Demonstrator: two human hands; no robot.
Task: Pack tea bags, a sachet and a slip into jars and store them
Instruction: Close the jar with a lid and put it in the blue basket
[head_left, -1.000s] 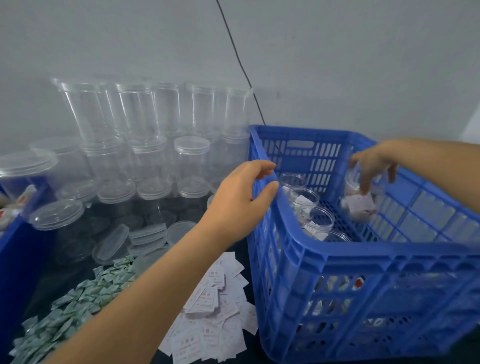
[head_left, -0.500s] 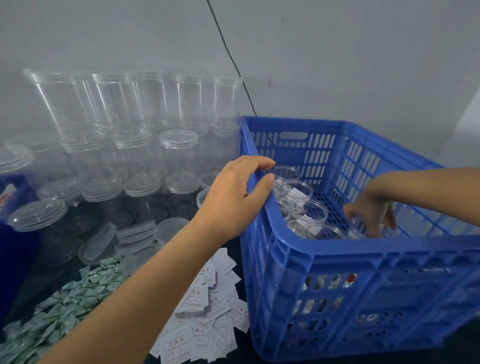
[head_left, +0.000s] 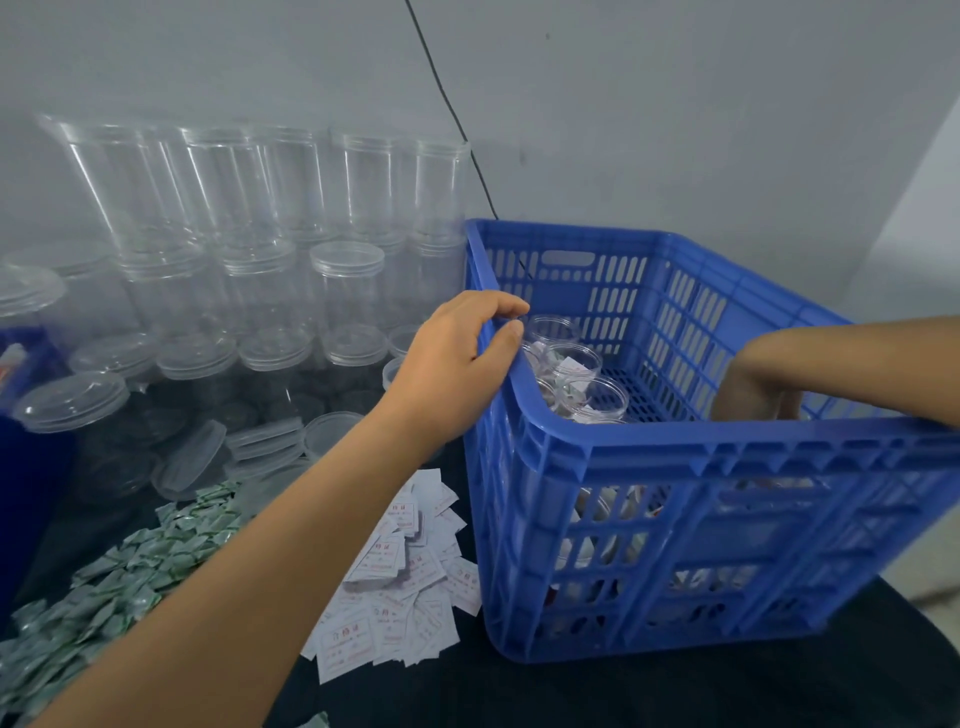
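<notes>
Left grip (head_left: 457, 364) clamped over crate rim (head_left: 524, 395), thumb inside, steadying. Right grip (head_left: 756, 397) sunk low inside crate behind near wall; fingers hidden, so holding or released cannot tell. Packed jars (head_left: 571, 371) lined along crate's left wall, between both grips, upright, mouths up. Empty jars (head_left: 260, 218) stacked left on tabletop.

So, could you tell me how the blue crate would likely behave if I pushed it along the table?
The blue crate probably slides rather than tips, being broad and flat-based. Its ribbed plastic walls look stiff. The packed jars inside add weight and may rattle.
</notes>
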